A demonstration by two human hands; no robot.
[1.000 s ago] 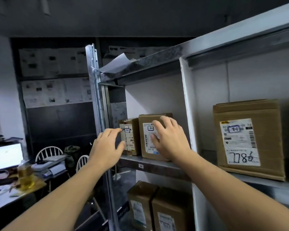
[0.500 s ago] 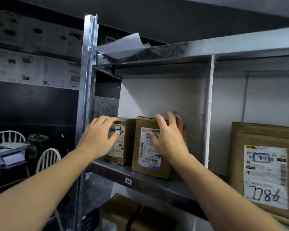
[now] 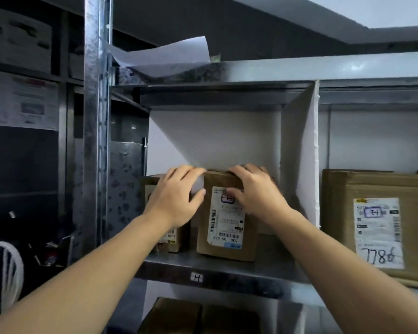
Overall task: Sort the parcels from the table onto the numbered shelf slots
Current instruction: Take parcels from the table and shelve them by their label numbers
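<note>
A brown parcel (image 3: 227,244) with a white shipping label stands upright on the metal shelf (image 3: 227,268), in the slot tagged H (image 3: 197,277). My right hand (image 3: 253,191) grips its top right edge, fingers curled over the top and thumb on the label. My left hand (image 3: 176,196) holds the parcel's top left corner, with fingers over the top and the thumb against its left edge. A smaller parcel (image 3: 170,241) stands just to the left, mostly hidden behind my left hand.
A white divider (image 3: 310,165) walls the slot on the right. Beyond it sits a large parcel (image 3: 377,225) marked 7786. More parcels (image 3: 198,317) stand on the shelf below. A metal upright (image 3: 97,116) rises at left, with a white chair (image 3: 3,273) low beside it.
The view has come closer and risen. My left hand slid right from the small parcel to the labelled one's corner. My right hand moved up from the front to its top edge.
</note>
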